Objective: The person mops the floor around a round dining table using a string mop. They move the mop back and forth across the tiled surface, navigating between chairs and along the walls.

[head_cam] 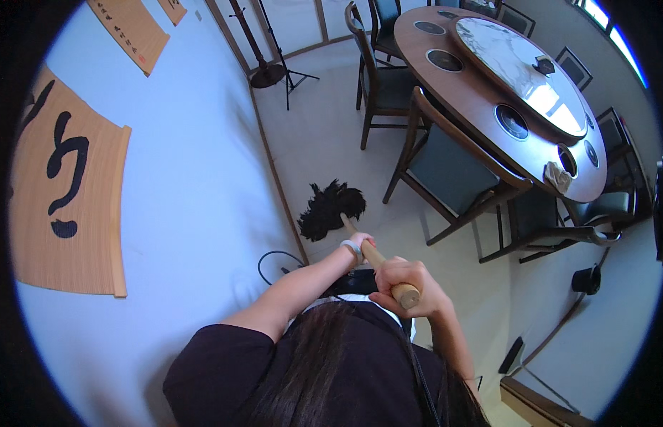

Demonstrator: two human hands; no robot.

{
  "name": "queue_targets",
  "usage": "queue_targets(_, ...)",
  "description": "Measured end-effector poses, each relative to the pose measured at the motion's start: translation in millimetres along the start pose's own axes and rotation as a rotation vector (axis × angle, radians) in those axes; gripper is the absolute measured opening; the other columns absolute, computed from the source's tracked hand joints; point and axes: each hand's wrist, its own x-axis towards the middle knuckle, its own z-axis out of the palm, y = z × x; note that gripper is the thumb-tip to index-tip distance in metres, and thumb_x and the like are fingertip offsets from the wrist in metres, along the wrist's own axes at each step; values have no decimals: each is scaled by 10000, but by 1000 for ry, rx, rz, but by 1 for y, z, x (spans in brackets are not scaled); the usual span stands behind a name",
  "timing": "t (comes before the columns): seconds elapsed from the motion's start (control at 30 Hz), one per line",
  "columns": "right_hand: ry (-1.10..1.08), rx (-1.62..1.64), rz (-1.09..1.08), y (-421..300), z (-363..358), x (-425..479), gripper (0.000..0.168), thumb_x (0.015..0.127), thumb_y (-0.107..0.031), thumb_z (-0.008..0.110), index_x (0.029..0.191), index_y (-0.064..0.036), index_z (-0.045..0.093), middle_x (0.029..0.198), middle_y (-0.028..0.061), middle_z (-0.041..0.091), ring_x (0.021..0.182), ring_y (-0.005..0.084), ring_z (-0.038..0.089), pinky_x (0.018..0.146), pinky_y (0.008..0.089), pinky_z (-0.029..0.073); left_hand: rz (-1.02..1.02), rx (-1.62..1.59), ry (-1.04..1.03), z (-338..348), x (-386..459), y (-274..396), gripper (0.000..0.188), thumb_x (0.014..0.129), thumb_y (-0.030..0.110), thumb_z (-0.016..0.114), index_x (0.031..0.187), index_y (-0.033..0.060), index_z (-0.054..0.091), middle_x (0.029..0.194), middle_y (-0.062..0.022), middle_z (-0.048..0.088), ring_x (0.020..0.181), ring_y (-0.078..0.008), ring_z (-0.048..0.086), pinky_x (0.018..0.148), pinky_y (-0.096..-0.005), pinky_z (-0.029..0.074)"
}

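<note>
Both hands grip the wooden handle of a mop. My right hand is wrapped around it near the butt end, which points up towards me. Further down the shaft, my left hand holds on, with a pale bracelet at its wrist. The black, shaggy mop head lies spread on the light floor, close to the foot of the left wall.
On the right stands a round dining table with a marble-topped turntable and a crumpled cloth. Wooden chairs surround it, one chair nearest the mop. A tripod and a wooden stand are farther back. Scrolls hang left.
</note>
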Motion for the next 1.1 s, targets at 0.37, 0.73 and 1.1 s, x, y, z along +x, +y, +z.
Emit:
queue_targets(0.37,273,91,-146,74,-9,54,198,624,52,627,546,-53,479,563,41,507,578,191,532,652,339,466,21,81,68,-5,50,86,180,694,259,561,588,121,515,607,-46,549,561,-220,527,524,-398,432)
queue_targets(0.73,340,121,-109,174,-104,168,157,662,1,619,595,-47,485,623,66,529,601,202,532,611,299,435,-18,140,169,14,138,254,208,709,284,514,582,120,532,604,-56,545,553,-225,512,510,-386,418)
queue_targets(1.1,213,118,63,139,-181,267,154,684,-42,640,603,-39,509,615,41,526,575,128,518,545,258,409,89,163,-23,3,168,330,152,635,223,571,546,117,508,583,-78,532,518,-258,516,486,-429,413)
